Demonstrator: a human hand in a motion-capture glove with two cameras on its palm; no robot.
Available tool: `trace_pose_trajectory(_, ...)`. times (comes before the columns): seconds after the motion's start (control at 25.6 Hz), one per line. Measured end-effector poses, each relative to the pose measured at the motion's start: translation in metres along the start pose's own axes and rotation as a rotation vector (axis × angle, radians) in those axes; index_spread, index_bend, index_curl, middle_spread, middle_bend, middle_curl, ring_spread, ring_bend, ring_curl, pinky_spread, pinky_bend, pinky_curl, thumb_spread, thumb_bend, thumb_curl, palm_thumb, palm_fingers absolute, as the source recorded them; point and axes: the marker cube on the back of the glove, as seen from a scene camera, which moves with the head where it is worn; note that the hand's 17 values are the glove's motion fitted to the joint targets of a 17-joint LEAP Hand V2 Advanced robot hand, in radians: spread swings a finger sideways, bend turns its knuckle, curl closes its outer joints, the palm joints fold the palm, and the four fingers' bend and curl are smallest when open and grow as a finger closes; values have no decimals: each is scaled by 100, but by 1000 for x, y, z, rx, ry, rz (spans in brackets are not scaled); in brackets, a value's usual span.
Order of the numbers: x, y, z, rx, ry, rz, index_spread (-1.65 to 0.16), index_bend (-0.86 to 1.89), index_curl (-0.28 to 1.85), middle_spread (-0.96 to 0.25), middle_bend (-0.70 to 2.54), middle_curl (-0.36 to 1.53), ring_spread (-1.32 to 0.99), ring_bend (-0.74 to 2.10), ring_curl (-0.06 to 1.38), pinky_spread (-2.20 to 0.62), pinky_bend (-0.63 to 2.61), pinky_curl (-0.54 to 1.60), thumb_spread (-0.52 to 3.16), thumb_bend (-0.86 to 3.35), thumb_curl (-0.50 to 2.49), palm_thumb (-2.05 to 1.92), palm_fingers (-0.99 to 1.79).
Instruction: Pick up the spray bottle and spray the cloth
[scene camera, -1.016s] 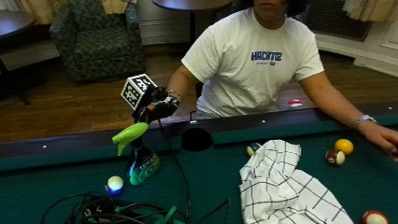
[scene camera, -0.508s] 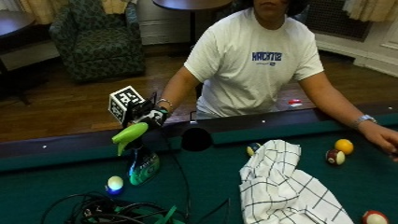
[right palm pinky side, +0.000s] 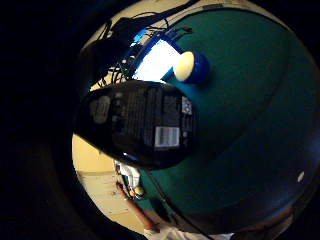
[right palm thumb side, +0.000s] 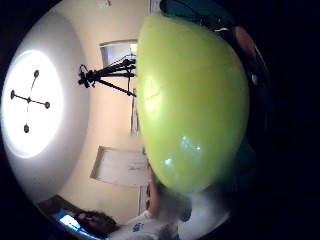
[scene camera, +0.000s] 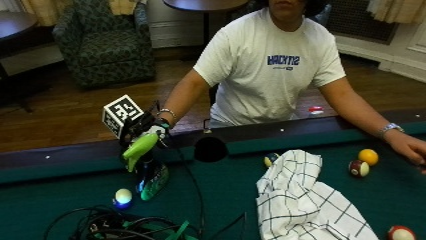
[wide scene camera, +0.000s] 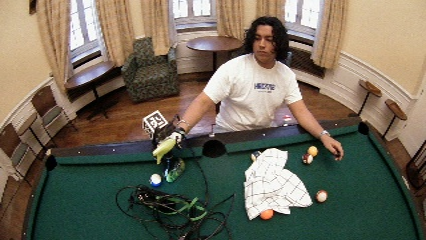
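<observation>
Since a second ago the spray bottle (scene camera: 148, 167) is carried further from the cloth (scene camera: 303, 202), gloved right hand (scene camera: 150, 132) curled round its green trigger head. A rigid, slick plastic body is judged; the neck under the head is the best-suited hold.

The bottle (scene camera: 150, 170) looks like plastic, with a glossy lime-green head and a dark body bearing a printed label. The cloth (scene camera: 303, 200) is soft white fabric with a thin dark grid, lying rumpled. The table (scene camera: 80, 205) has matt green felt and a dark polished wooden rail. The balls (scene camera: 367, 156) are smooth and shiny.
</observation>
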Motion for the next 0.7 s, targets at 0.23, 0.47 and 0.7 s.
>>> trace_pose_trajectory(0.23,6,-8,7,-46,-71,-9,-33,20,30,-14,40,40,-9,48,34,22,14,26,98,-2,32,63,79)
trace_pose_trajectory(0.47,-12,-29,19,-15,-151,-97,-33,21,32,-19,44,41,-14,45,34,15,14,24,95,1,35,73,98)
trace_pose_trajectory(0.7,-15,-40,25,63,-225,-191,-31,16,36,-21,51,45,-19,58,40,-12,31,31,84,3,42,88,140)
